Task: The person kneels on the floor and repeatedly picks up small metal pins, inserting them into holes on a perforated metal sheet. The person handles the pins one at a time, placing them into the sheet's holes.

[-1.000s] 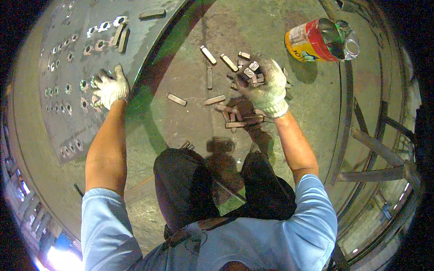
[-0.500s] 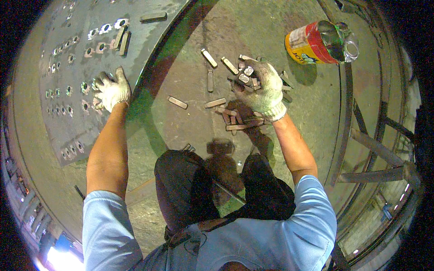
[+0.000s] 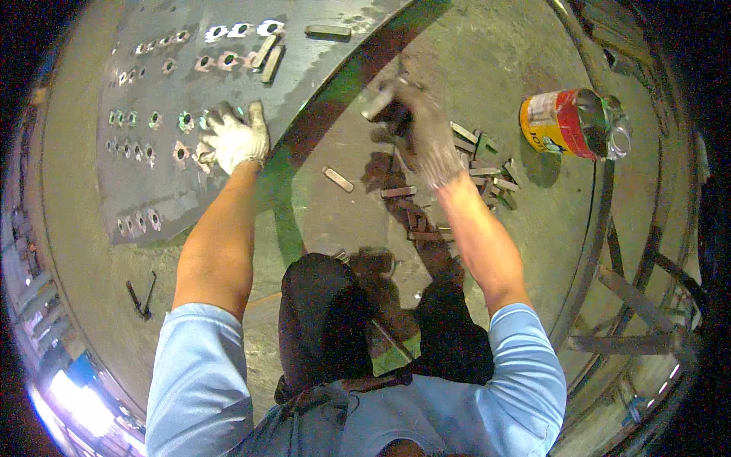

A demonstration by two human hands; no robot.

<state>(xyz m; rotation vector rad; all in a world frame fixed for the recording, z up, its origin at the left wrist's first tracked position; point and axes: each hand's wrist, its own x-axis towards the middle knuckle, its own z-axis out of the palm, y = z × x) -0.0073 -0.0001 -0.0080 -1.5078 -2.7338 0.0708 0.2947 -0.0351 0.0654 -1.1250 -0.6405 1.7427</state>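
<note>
My left hand [image 3: 237, 137], in a pale work glove, lies open with fingers spread on a dark steel plate [image 3: 171, 95] with rows of ragged holes. My gloved right hand [image 3: 426, 133] is over the floor, right of the plate's edge, smeared by motion. Its fingers are closed round short steel marking stamps [image 3: 378, 105]; how many is hidden. One loose stamp [image 3: 337, 180] lies on the floor between my hands. More stamps [image 3: 487, 171] lie scattered beside and below my right wrist.
Two small steel bars [image 3: 272, 64] and a third bar [image 3: 328, 33] rest on the plate's far part. A yellow and red container [image 3: 560, 122] lies at the right. Steel framework [image 3: 620, 344] stands at the far right. A thin dark V-shaped piece [image 3: 142, 297] lies at the left.
My right hand has moved away and to the left with the stamps, uncovering others on the floor. My left hand stays spread on the plate. The view has shifted.
</note>
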